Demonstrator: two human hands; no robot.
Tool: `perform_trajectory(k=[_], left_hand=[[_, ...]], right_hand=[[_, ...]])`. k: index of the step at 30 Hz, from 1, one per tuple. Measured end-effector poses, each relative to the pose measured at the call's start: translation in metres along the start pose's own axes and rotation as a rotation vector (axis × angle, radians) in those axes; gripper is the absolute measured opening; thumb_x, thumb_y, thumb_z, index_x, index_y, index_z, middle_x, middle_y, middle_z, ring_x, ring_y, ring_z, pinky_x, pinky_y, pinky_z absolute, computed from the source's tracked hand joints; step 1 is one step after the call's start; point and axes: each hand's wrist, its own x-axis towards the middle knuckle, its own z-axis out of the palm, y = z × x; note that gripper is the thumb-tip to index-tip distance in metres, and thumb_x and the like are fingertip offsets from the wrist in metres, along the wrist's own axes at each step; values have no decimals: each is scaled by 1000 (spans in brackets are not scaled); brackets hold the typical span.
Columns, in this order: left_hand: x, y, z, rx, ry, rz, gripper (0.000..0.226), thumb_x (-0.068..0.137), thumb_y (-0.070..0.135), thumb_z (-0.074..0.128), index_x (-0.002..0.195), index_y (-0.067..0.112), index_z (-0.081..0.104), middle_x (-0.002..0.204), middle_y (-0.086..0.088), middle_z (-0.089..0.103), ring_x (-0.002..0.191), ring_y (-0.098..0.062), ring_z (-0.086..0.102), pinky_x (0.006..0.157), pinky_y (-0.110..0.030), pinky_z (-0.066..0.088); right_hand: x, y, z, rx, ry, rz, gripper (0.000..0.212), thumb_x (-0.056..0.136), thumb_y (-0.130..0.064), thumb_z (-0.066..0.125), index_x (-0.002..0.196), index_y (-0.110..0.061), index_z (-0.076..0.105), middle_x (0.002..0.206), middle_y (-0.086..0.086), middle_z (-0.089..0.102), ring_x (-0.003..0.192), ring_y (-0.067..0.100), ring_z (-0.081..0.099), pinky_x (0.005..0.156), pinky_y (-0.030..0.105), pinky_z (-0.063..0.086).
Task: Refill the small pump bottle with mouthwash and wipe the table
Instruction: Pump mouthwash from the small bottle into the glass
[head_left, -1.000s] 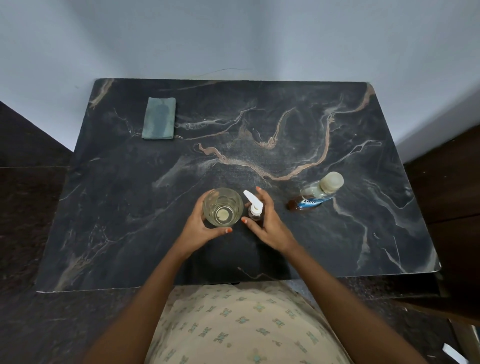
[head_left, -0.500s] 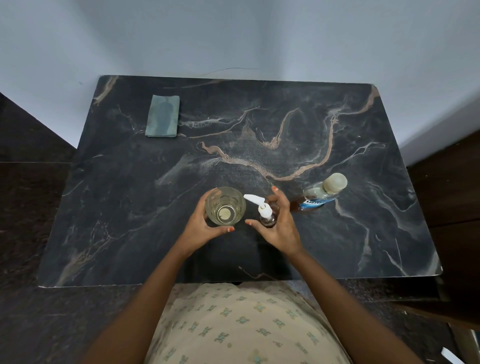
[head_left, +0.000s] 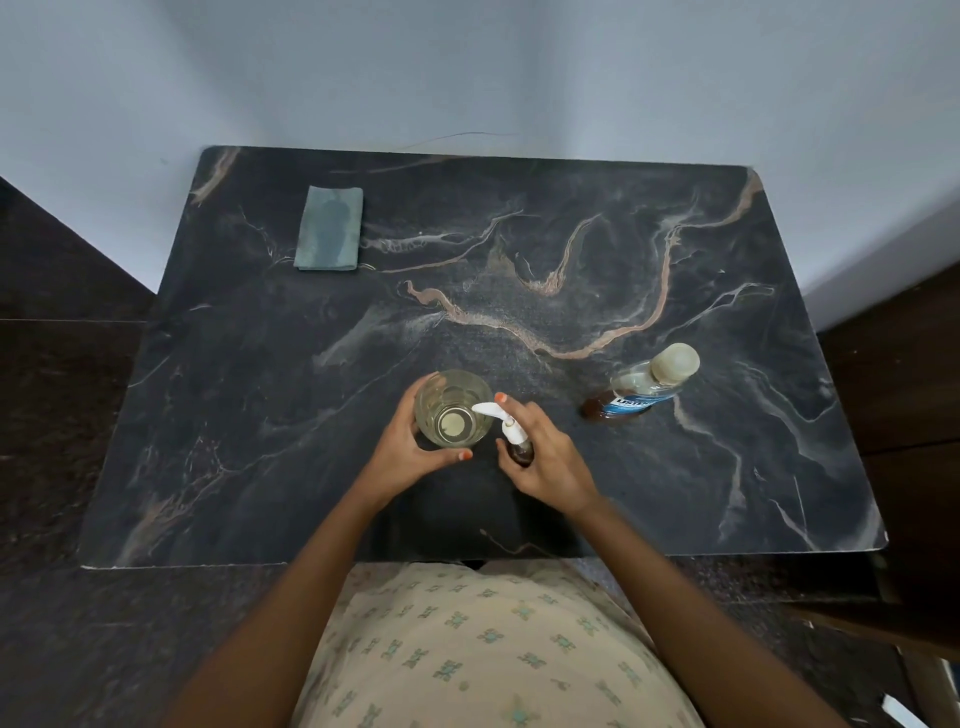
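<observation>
A clear drinking glass (head_left: 453, 410) stands near the middle front of the dark marble table (head_left: 571, 270), and my left hand (head_left: 402, 452) is wrapped around its left side. My right hand (head_left: 545, 457) grips the small pump bottle (head_left: 517, 441), whose white spout reaches over the glass's rim. An index finger rests by the pump head. The mouthwash bottle (head_left: 641, 392), brown liquid inside with a blue label and a pale cap, stands apart at the right. A folded grey-green cloth (head_left: 330, 228) lies at the far left.
Pale walls meet in a corner behind the table. Dark floor lies to the left, and dark wooden furniture (head_left: 904, 389) stands close to the table's right edge. My patterned clothing is against the front edge.
My right hand has closed around the pump bottle and turned it, so the white spout swung left over the glass. My left hand stays on the glass.
</observation>
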Motion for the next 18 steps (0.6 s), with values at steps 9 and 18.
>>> perform_trajectory(k=[9, 18], left_hand=[[0, 1, 0, 5, -2, -14, 90, 56, 30, 84, 125, 53, 31, 132, 24, 43, 121, 5, 44, 94, -6, 36], [-1, 3, 0, -10, -4, -6, 89, 56, 29, 83, 126, 49, 31, 130, 25, 43, 119, 8, 44, 92, -4, 35]], right_hand=[[2, -1, -4, 8, -54, 32, 54, 76, -1, 63, 116, -26, 38, 92, 11, 58, 73, 18, 57, 62, 36, 52], [1, -2, -6, -1, -99, -8, 60, 79, -5, 62, 127, -28, 33, 93, 11, 57, 71, 19, 57, 61, 33, 51]])
